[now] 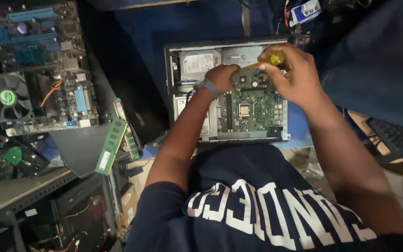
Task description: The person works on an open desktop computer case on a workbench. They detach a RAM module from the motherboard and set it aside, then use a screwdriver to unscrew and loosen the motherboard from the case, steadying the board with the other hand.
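Right hand (291,74) gripping yellow-handled screwdriver (267,60) over green motherboard (253,105) in open computer case (176,81); left hand (221,77) curled closed, resting on motherboard's far edge.

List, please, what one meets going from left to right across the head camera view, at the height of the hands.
Cooling fan → loose motherboard → green memory sticks → hard drive → left hand → motherboard in the open computer case → right hand, holding a yellow-handled screwdriver.

White rectangular label on silver hard drive (200,63) in open case, blue-white packet (306,11) top right, white sticker on green memory stick (110,145)
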The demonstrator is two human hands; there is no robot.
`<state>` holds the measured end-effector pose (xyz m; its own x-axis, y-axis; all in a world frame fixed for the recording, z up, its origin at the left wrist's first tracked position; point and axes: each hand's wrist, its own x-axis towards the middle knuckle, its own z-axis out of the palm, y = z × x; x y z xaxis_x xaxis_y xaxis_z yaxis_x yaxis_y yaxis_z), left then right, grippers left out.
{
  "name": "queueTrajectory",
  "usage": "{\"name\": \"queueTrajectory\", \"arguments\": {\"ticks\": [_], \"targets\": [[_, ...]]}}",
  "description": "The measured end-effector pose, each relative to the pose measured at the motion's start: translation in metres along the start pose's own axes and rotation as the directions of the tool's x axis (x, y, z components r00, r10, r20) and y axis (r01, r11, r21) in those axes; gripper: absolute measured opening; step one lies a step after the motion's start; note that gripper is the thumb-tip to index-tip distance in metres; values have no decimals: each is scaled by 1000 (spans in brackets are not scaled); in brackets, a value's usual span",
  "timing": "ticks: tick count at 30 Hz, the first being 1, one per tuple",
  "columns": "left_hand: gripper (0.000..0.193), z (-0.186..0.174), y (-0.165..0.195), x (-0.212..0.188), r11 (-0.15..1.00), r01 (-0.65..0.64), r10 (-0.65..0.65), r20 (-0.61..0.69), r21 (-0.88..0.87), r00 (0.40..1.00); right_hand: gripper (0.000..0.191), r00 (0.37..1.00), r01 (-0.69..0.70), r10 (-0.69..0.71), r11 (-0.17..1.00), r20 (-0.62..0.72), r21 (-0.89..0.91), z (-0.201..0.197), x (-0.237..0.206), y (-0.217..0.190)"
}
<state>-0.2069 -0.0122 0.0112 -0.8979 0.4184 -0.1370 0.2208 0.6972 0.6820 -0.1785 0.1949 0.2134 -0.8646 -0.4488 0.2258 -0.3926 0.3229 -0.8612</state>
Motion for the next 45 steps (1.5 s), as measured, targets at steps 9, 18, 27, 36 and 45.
{"name": "queueTrajectory", "arguments": {"ticks": [9,18,27,36,45], "targets": [[44,6,-5,7,996,1,-6,57,91,998,17,999,36,-36,998,1,-58,4,5,8],[42,10,-6,9,994,29,-37,70,102,997,19,999,-48,47,998,23,32,9,7,11],[38,6,0,12,984,51,-79,164,173,983,18,997,-75,74,997,29,37,11,6,13],[41,11,-4,11,988,43,-64,143,150,988,18,998,-53,53,999,35,1,10,5,15],[46,-14,4,-5,989,3,-1,18,-146,1000,30,995,87,-95,953,-13,-289,16,9,13]]}}
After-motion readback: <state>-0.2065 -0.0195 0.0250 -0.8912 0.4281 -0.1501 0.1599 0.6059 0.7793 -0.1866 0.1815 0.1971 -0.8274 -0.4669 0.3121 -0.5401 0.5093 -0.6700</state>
